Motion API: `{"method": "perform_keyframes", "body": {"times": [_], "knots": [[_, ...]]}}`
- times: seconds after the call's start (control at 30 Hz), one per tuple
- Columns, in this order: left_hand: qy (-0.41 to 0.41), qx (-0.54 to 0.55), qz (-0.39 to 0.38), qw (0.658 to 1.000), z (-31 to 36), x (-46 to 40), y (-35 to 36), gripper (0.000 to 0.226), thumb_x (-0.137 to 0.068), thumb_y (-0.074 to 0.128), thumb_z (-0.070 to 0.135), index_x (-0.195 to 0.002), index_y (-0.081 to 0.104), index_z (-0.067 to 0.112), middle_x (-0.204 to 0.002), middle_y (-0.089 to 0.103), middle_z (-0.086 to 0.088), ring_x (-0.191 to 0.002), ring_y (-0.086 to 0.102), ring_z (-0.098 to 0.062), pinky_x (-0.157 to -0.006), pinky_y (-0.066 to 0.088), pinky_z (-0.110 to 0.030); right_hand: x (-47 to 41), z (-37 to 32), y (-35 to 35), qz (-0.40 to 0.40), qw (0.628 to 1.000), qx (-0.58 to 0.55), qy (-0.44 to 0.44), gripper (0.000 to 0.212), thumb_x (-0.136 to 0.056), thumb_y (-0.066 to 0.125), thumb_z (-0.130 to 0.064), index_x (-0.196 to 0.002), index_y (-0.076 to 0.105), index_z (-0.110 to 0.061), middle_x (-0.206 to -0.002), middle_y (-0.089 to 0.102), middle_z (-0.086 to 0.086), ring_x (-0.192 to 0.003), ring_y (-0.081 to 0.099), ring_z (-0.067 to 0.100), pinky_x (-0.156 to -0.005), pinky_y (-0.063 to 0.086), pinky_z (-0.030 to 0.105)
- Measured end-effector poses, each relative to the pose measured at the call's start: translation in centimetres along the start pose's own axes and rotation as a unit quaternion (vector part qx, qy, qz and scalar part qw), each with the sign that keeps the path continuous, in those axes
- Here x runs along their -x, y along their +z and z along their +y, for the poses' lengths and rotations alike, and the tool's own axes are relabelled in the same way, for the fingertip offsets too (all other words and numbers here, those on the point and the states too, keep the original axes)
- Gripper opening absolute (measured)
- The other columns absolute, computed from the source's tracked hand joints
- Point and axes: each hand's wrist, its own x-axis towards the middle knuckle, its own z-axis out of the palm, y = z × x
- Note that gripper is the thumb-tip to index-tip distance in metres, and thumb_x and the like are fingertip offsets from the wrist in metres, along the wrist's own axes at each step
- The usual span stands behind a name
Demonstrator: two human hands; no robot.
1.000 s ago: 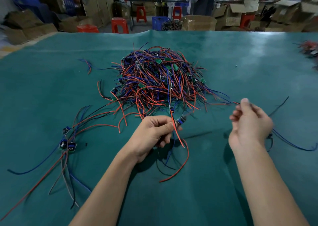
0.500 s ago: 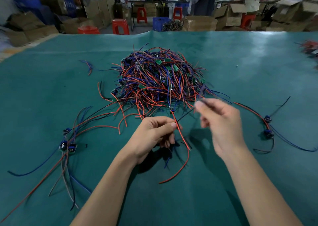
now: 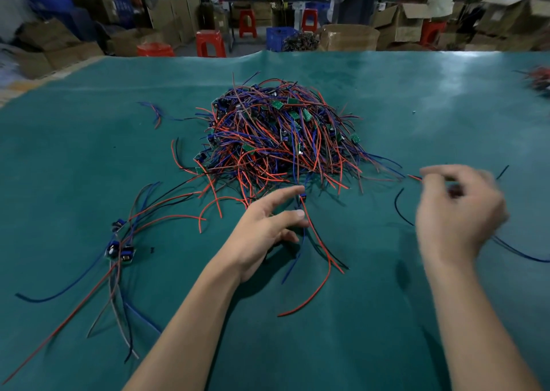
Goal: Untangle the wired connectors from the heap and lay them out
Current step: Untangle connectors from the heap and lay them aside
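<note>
A heap (image 3: 276,140) of red, blue and black wired connectors with small green boards lies mid-table. My left hand (image 3: 265,229) is spread just in front of it, fingers straight, index tip beside a small blue connector (image 3: 303,196) whose red wire (image 3: 320,247) and blue wire trail toward me. My right hand (image 3: 458,215) is blurred at the right, fingers curled in a pinch around a dark wired connector; a thin black wire (image 3: 398,209) curves beside it. Several separated connectors (image 3: 120,249) lie at the left with long wires fanned out.
The green table cover (image 3: 327,346) stretches wide around the heap. A stray wire pair (image 3: 156,115) lies at the back left, and a second tangle (image 3: 540,81) sits at the far right edge. Boxes, red stools and people stand beyond the table.
My left hand let go of its wires and spread its fingers. My right hand swung from the middle out to the right, taking a wire with it.
</note>
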Motion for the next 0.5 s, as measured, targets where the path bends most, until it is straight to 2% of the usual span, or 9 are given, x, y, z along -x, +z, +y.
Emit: {"method": "perform_keyframes", "body": {"times": [0.07, 0.1, 0.17, 0.2, 0.27, 0.33, 0.43, 0.5], "knots": [[-0.011, -0.026, -0.014, 1.0, -0.2, 0.0, 0.0, 0.041, -0.093, 0.06, 0.0, -0.133, 0.058, 0.01, -0.089, 0.074, 0.0, -0.081, 0.067, -0.013, -0.059, 0.048, -0.021, 2.1, -1.6, 1.0, -0.147, 0.987, -0.012, -0.065, 0.016, -0.078, 0.062, -0.018, -0.084, 0.077, -0.022, -0.08, 0.068, -0.002, -0.073, 0.063, 0.022, -0.075, 0.05, 0.031], [-0.016, -0.032, -0.015, 0.999, -0.3, -0.1, 0.0, 0.041, -0.093, 0.06, 0.001, -0.134, 0.058, 0.009, -0.087, 0.073, -0.003, -0.08, 0.067, -0.013, -0.059, 0.047, -0.021, 3.3, -2.2, 1.6, -0.243, 0.966, -0.005, -0.085, 0.012, -0.081, 0.066, -0.019, -0.086, 0.077, -0.021, -0.08, 0.071, -0.004, -0.077, 0.065, 0.022, -0.078, 0.052, 0.036], [-0.022, -0.034, -0.013, 0.999, -0.3, -0.1, 0.0, 0.042, -0.094, 0.06, 0.002, -0.135, 0.057, 0.007, -0.095, 0.072, -0.005, -0.078, 0.063, -0.012, -0.06, 0.047, -0.021, 5.6, -3.0, 2.5, -0.399, 0.905, 0.053, -0.134, 0.012, -0.085, 0.07, -0.03, -0.089, 0.077, -0.02, -0.082, 0.073, -0.008, -0.085, 0.063, 0.024, -0.081, 0.052, 0.041], [-0.021, -0.038, -0.009, 0.999, -0.3, -0.1, -0.1, 0.042, -0.093, 0.061, 0.001, -0.135, 0.058, 0.008, -0.105, 0.071, -0.004, -0.078, 0.06, -0.011, -0.06, 0.047, -0.02, 6.4, -3.1, 2.8, -0.437, 0.883, 0.075, -0.156, 0.016, -0.086, 0.069, -0.034, -0.089, 0.075, -0.02, -0.08, 0.072, -0.007, -0.086, 0.058, 0.024, -0.079, 0.051, 0.042], [-0.012, -0.05, 0.002, 0.999, -0.2, -0.1, -0.1, 0.043, -0.091, 0.064, 0.003, -0.133, 0.058, 0.012, -0.116, 0.068, -0.001, -0.081, 0.057, -0.011, -0.058, 0.045, -0.02, 7.4, -3.4, 3.0, -0.454, 0.873, 0.059, -0.169, 0.015, -0.089, 0.067, -0.032, -0.086, 0.073, -0.019, -0.075, 0.069, -0.004, -0.083, 0.052, 0.023, -0.076, 0.049, 0.044], [-0.008, -0.023, 0.02, 0.999, -0.3, -0.2, -0.1, 0.044, -0.092, 0.063, 0.003, -0.133, 0.054, 0.015, -0.105, 0.067, -0.004, -0.074, 0.057, -0.011, -0.053, 0.041, -0.02, 7.6, -3.6, 2.9, -0.439, 0.886, -0.013, -0.15, 0.006, -0.088, 0.071, -0.023, -0.087, 0.076, -0.021, -0.072, 0.069, -0.005, -0.078, 0.055, 0.021, -0.076, 0.049, 0.041], [-0.001, 0.023, 0.03, 0.999, -0.2, -0.3, -0.1, 0.028, -0.098, 0.058, 0.009, -0.126, 0.053, 0.01, -0.095, 0.057, -0.017, -0.058, 0.049, -0.009, -0.045, 0.033, -0.019, 7.5, -4.1, 2.7, -0.434, 0.887, -0.092, -0.128, 0.014, -0.084, 0.077, -0.015, -0.092, 0.079, -0.026, -0.069, 0.063, -0.006, -0.066, 0.055, 0.014, -0.066, 0.045, 0.025], [0.011, 0.016, 0.014, 1.0, -0.3, -0.3, -0.1, 0.018, -0.099, 0.057, 0.016, -0.116, 0.061, 0.009, -0.094, 0.057, -0.016, -0.058, 0.046, -0.009, -0.044, 0.031, -0.019, 7.3, -4.2, 2.7, -0.464, 0.872, -0.121, -0.1, 0.016, -0.084, 0.078, -0.014, -0.094, 0.078, -0.027, -0.065, 0.062, -0.006, -0.058, 0.052, 0.009, -0.06, 0.039, 0.017]]}}
